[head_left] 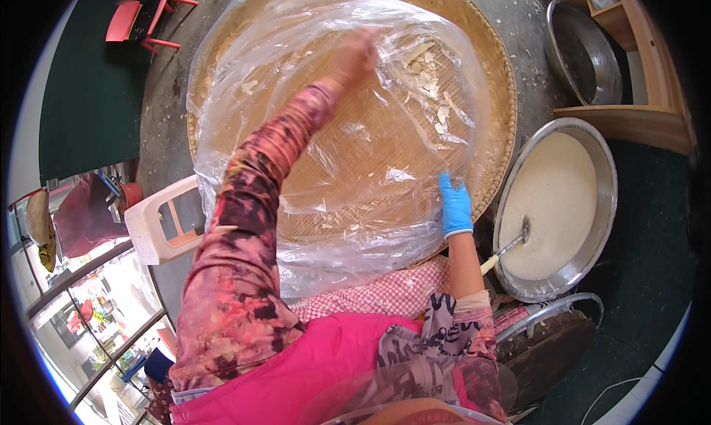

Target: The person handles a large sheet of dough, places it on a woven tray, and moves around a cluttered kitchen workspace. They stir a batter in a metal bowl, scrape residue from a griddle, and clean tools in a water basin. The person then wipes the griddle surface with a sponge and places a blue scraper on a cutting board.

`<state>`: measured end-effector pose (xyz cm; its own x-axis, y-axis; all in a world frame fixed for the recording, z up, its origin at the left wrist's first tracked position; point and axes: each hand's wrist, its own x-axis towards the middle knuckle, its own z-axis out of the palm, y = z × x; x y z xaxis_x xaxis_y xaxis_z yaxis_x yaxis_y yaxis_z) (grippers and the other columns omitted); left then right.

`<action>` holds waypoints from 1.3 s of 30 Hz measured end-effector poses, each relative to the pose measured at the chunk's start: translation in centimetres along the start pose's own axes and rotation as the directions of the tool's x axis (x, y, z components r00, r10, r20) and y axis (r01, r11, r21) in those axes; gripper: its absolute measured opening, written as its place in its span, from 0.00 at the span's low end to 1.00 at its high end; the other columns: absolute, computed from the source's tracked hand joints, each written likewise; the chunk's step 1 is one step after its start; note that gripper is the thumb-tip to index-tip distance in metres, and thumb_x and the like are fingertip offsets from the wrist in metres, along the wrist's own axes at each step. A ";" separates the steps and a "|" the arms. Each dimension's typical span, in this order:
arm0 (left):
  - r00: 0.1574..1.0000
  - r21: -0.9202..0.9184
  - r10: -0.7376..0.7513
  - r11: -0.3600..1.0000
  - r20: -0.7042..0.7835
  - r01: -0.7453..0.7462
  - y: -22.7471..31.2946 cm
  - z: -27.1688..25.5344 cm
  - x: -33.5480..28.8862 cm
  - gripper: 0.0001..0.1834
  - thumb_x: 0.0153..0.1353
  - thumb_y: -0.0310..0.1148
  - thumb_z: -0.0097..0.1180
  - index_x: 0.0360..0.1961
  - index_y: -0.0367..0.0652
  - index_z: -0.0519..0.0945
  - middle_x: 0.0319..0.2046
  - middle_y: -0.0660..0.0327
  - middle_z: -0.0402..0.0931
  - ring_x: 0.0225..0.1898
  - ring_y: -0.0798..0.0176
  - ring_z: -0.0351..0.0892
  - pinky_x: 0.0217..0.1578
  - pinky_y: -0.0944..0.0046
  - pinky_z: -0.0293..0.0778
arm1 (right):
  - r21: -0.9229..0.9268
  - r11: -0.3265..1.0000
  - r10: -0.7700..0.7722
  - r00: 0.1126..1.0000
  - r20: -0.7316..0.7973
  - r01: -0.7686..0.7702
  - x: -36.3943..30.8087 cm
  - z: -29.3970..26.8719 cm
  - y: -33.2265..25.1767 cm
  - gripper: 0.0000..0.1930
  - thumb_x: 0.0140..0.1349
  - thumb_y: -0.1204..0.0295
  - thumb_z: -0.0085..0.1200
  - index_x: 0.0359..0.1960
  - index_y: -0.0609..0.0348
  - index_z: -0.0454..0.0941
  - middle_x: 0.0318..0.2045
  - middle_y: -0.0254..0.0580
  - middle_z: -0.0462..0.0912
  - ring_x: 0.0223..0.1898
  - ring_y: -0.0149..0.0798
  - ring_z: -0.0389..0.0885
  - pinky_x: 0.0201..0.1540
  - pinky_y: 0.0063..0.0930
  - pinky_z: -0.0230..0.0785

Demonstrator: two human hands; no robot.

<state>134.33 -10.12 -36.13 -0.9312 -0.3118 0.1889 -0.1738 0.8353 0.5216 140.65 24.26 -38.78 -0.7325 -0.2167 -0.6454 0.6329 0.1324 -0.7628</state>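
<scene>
A large clear plastic sheet (318, 243) lies crumpled over a round woven bamboo tray (503, 103). Pale flakes and thin scraps (426, 73) show on the weave beneath it. My left hand (355, 58), bare, is stretched over the far middle of the sheet; motion smears its fingers, so their grip cannot be made out. At the tray's near right edge, my right hand (456, 209) in a blue glove is closed on the sheet's border, its fingertips partly hidden by plastic.
To the right stands a wide metal basin (607, 195) of white batter (555, 203), a ladle (512, 240) resting in it. Behind are another metal basin (592, 62) and a wooden shelf (652, 55). A pale plastic stool (144, 225) and a red chair (124, 21) stand left.
</scene>
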 end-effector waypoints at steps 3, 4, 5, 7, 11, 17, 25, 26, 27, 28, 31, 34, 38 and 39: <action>0.981 0.128 0.157 0.982 -0.112 -0.142 -3.1 -3.0 2.2 0.22 0.55 0.31 0.54 0.52 0.47 0.70 0.47 0.55 0.71 0.46 0.59 0.72 0.42 0.64 0.72 | -0.066 0.996 0.066 0.998 -0.015 -0.067 -0.3 0.2 -0.2 0.24 0.52 0.65 0.62 0.47 0.69 0.71 0.41 0.40 0.78 0.37 0.31 0.74 0.41 0.28 0.68; 0.947 0.139 0.288 0.953 -0.141 -0.269 -3.6 -3.5 3.9 0.23 0.55 0.33 0.55 0.54 0.47 0.69 0.48 0.55 0.70 0.48 0.58 0.71 0.45 0.62 0.70 | -0.083 0.996 0.044 0.999 0.002 -0.044 -0.5 0.2 -0.4 0.23 0.52 0.67 0.62 0.45 0.69 0.72 0.40 0.39 0.78 0.36 0.31 0.74 0.40 0.27 0.68; 0.895 0.153 0.414 0.907 -0.168 -0.391 -4.1 -3.8 5.5 0.24 0.55 0.35 0.56 0.55 0.48 0.69 0.50 0.54 0.69 0.51 0.57 0.69 0.48 0.59 0.69 | -0.082 0.996 0.021 1.000 0.002 -0.020 -0.8 0.3 -0.6 0.21 0.51 0.68 0.63 0.43 0.69 0.74 0.38 0.38 0.79 0.34 0.30 0.74 0.39 0.27 0.68; 0.865 0.193 0.482 0.870 -0.143 -0.453 -4.1 -2.7 8.3 0.17 0.52 0.38 0.55 0.44 0.47 0.76 0.44 0.53 0.73 0.46 0.53 0.71 0.47 0.56 0.68 | -0.080 0.997 0.008 1.000 0.022 -0.006 -1.5 0.4 -1.4 0.18 0.51 0.70 0.63 0.41 0.68 0.75 0.36 0.37 0.80 0.33 0.30 0.75 0.37 0.27 0.69; 0.888 0.276 0.419 0.845 0.189 -0.458 -5.0 -2.2 11.7 0.20 0.55 0.46 0.50 0.46 0.48 0.76 0.48 0.52 0.71 0.48 0.52 0.69 0.50 0.53 0.64 | -0.076 0.996 -0.029 0.993 0.111 0.038 -3.3 0.6 -3.3 0.15 0.51 0.73 0.62 0.40 0.67 0.76 0.34 0.36 0.80 0.32 0.28 0.75 0.36 0.25 0.69; 0.893 0.279 0.310 0.871 0.328 -0.404 -5.8 -2.7 9.6 0.22 0.56 0.48 0.49 0.47 0.47 0.75 0.49 0.50 0.70 0.48 0.50 0.70 0.49 0.51 0.64 | -0.089 0.993 -0.050 0.968 0.246 0.074 -5.0 1.2 -4.6 0.14 0.51 0.75 0.61 0.39 0.66 0.76 0.33 0.36 0.80 0.32 0.28 0.76 0.36 0.24 0.70; 0.899 0.303 0.186 0.898 0.396 -0.320 -4.8 -2.6 8.7 0.25 0.57 0.50 0.47 0.49 0.45 0.73 0.50 0.49 0.69 0.48 0.48 0.70 0.49 0.48 0.64 | -0.101 0.994 -0.007 0.940 0.342 0.044 -6.0 0.7 -5.0 0.18 0.49 0.76 0.62 0.43 0.66 0.74 0.35 0.38 0.80 0.34 0.30 0.77 0.37 0.24 0.71; 0.900 0.309 0.166 0.901 0.404 -0.305 -4.4 -2.5 8.8 0.25 0.58 0.50 0.46 0.50 0.45 0.73 0.50 0.49 0.69 0.48 0.48 0.71 0.49 0.48 0.64 | -0.122 0.992 0.020 0.937 0.350 0.025 -5.9 0.7 -4.9 0.18 0.49 0.76 0.62 0.43 0.66 0.74 0.35 0.38 0.80 0.34 0.30 0.77 0.38 0.24 0.71; 0.902 0.313 0.151 0.904 0.404 -0.291 -3.9 -2.6 9.0 0.25 0.58 0.51 0.46 0.50 0.45 0.73 0.51 0.48 0.69 0.48 0.48 0.71 0.49 0.47 0.64 | -0.141 0.990 0.040 0.932 0.360 0.011 -5.5 0.6 -4.8 0.19 0.49 0.76 0.62 0.44 0.66 0.74 0.36 0.38 0.80 0.34 0.30 0.77 0.38 0.25 0.71; 0.903 0.315 0.131 0.909 0.409 -0.274 -3.2 -2.3 9.5 0.26 0.58 0.51 0.46 0.50 0.45 0.73 0.51 0.48 0.69 0.48 0.48 0.71 0.49 0.47 0.64 | -0.132 0.991 0.061 0.932 0.357 -0.015 -5.0 0.6 -4.6 0.18 0.50 0.75 0.61 0.44 0.66 0.74 0.36 0.38 0.79 0.34 0.30 0.77 0.38 0.25 0.71; 0.916 0.315 0.047 0.931 0.399 -0.185 -1.4 -0.9 11.1 0.27 0.58 0.52 0.45 0.51 0.44 0.72 0.51 0.48 0.68 0.48 0.47 0.71 0.49 0.46 0.64 | -0.118 0.990 0.110 0.929 0.353 -0.072 -2.7 0.5 -3.6 0.18 0.52 0.72 0.60 0.44 0.66 0.74 0.37 0.38 0.79 0.35 0.30 0.76 0.39 0.26 0.71; 0.917 0.373 -0.118 0.927 0.381 -0.036 -0.3 2.7 13.5 0.28 0.59 0.53 0.44 0.52 0.43 0.71 0.52 0.47 0.68 0.48 0.46 0.71 0.49 0.45 0.64 | -0.117 0.991 0.109 0.918 0.380 -0.070 -0.5 0.4 -2.4 0.17 0.55 0.69 0.58 0.43 0.66 0.74 0.37 0.37 0.79 0.36 0.30 0.76 0.40 0.26 0.70; 0.980 0.650 -0.106 0.759 0.166 -0.028 -1.8 7.9 12.8 0.31 0.60 0.53 0.43 0.56 0.42 0.67 0.55 0.47 0.65 0.46 0.44 0.73 0.46 0.44 0.67 | -0.166 0.984 0.119 0.935 0.334 -0.066 1.0 0.5 -1.1 0.19 0.56 0.65 0.58 0.43 0.66 0.74 0.37 0.38 0.79 0.36 0.31 0.75 0.41 0.26 0.68; 0.998 0.628 0.032 0.778 -0.061 0.014 -2.0 8.7 12.3 0.31 0.59 0.51 0.45 0.58 0.43 0.64 0.57 0.47 0.63 0.46 0.44 0.73 0.44 0.47 0.70 | -0.138 0.986 0.127 0.943 0.309 -0.088 1.2 0.6 -0.9 0.20 0.55 0.63 0.58 0.43 0.67 0.75 0.37 0.38 0.79 0.36 0.31 0.75 0.41 0.26 0.68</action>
<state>120.45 -11.64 -42.08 -0.9148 -0.3124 0.2560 -0.3494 0.9300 -0.1137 139.36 23.32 -38.83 -0.5324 -0.4859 -0.6932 0.6544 0.2832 -0.7011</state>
